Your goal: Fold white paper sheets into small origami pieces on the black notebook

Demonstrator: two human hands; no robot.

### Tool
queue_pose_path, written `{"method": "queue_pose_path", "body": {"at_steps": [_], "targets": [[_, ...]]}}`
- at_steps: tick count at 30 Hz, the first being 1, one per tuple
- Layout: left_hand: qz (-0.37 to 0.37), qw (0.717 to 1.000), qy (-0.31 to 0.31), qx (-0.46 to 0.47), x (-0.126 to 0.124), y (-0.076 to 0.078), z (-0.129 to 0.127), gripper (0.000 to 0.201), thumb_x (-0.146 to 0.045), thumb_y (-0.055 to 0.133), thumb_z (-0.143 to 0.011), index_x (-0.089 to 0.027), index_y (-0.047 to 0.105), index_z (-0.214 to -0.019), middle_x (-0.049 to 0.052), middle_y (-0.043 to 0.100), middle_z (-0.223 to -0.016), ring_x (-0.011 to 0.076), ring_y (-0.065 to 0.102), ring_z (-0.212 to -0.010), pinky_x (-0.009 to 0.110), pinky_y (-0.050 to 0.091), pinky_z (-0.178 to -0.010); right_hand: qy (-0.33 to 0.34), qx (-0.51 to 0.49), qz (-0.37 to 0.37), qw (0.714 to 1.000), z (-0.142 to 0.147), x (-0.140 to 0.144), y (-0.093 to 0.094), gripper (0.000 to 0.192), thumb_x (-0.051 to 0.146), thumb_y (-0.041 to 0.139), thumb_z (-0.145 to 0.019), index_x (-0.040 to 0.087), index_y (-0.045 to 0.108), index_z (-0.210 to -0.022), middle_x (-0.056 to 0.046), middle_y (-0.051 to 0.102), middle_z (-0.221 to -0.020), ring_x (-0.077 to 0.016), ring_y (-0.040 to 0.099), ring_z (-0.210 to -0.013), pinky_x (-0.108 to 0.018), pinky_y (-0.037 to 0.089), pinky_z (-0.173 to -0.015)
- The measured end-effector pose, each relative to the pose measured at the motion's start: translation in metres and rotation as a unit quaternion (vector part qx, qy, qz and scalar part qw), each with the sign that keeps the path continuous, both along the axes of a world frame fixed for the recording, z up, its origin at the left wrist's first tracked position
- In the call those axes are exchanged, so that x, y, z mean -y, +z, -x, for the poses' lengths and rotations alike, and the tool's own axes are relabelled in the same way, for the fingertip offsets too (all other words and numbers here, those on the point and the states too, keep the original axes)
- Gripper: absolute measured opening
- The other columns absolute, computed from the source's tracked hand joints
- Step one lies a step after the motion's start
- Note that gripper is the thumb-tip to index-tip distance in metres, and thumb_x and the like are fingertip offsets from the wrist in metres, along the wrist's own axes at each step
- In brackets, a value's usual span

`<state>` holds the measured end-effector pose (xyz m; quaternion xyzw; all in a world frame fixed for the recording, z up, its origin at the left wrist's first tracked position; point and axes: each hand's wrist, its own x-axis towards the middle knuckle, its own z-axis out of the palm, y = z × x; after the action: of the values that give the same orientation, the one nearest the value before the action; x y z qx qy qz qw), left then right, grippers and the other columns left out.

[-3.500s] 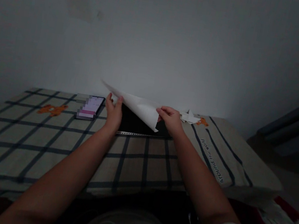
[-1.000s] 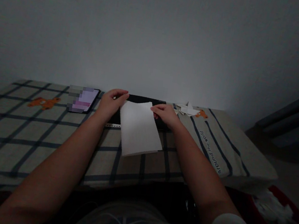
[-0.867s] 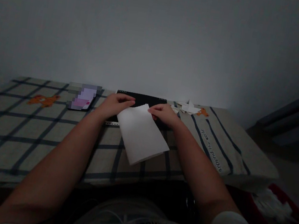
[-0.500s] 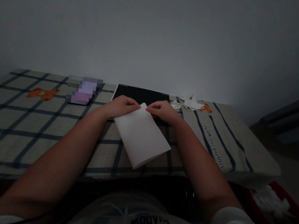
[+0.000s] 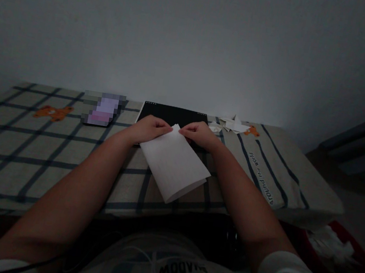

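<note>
A white sheet of paper (image 5: 174,165), folded in half, lies slanted on the checked cloth (image 5: 28,149). Its far corner sits between my two hands. My left hand (image 5: 151,129) pinches that corner from the left, and my right hand (image 5: 198,134) pinches it from the right, fingertips almost meeting. The open edges of the fold point toward me at the lower right. A black board (image 5: 172,114) lies flat just behind my hands, partly hidden by them.
A phone (image 5: 103,110) with a lit screen lies left of the black board. Small folded white paper pieces (image 5: 233,125) sit to its right near the wall. The cloth's right edge drops off; a red bin with crumpled white paper (image 5: 334,246) stands below.
The open sheet I held raised in the air 3.5 s ago now lies folded in half on the cloth. Over the last second it turned slightly and my hands closed in on its far corner.
</note>
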<state>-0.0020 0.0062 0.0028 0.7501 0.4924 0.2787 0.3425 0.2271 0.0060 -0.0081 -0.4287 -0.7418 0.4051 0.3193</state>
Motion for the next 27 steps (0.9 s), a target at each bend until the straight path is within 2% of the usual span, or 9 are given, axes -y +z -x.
{"method": "queue_pose_path", "body": {"at_steps": [6,12,20,23,27], "targets": [[-0.016,0.998,-0.011,-0.055,0.002,0.001,0.000,0.034,-0.045,0.061,-0.084,-0.017,0.080,-0.089,0.004,0.076,-0.083,0.0166,0.061,-0.070,0.025,0.042,-0.062,-0.005,0.023,-0.005,1.000,0.000,0.002,0.003,0.027,0.040,0.064,-0.080,0.016,0.068,-0.068,0.001,0.058,-0.062,-0.0127,0.050,-0.060,-0.027,0.036,-0.057],[-0.025,0.998,-0.011,-0.062,-0.001,-0.002,0.001,0.034,-0.046,0.060,-0.084,-0.018,0.079,-0.085,0.004,0.075,-0.081,0.0172,0.061,-0.070,0.025,0.041,-0.061,0.005,0.013,-0.001,1.000,-0.001,0.000,-0.001,0.028,0.042,0.064,-0.081,0.016,0.069,-0.068,0.001,0.058,-0.061,-0.0122,0.050,-0.059,-0.027,0.037,-0.058],[-0.044,0.998,0.000,-0.039,-0.002,-0.005,-0.002,0.027,-0.041,0.062,-0.084,-0.020,0.079,-0.080,0.004,0.076,-0.081,0.0186,0.064,-0.074,0.026,0.043,-0.064,-0.016,0.015,-0.011,1.000,0.001,-0.002,-0.003,0.026,0.038,0.064,-0.082,0.016,0.073,-0.073,-0.001,0.064,-0.064,-0.0130,0.054,-0.060,-0.026,0.040,-0.057],[-0.065,0.997,0.050,0.005,-0.003,-0.007,-0.001,0.027,-0.041,0.066,-0.084,-0.019,0.080,-0.090,0.006,0.078,-0.090,0.0208,0.068,-0.082,0.027,0.049,-0.073,-0.066,0.011,-0.018,0.998,0.000,-0.003,-0.001,0.023,0.035,0.064,-0.083,0.016,0.076,-0.079,-0.003,0.068,-0.069,-0.0140,0.057,-0.061,-0.027,0.042,-0.057],[-0.081,0.972,0.190,0.107,-0.010,-0.007,0.004,0.030,-0.042,0.073,-0.081,-0.018,0.080,-0.097,0.008,0.078,-0.098,0.0244,0.070,-0.095,0.032,0.053,-0.086,-0.159,-0.008,-0.048,0.986,-0.005,-0.009,0.001,0.024,0.032,0.064,-0.086,0.014,0.079,-0.086,-0.005,0.071,-0.071,-0.0152,0.059,-0.061,-0.028,0.045,-0.060]]}}
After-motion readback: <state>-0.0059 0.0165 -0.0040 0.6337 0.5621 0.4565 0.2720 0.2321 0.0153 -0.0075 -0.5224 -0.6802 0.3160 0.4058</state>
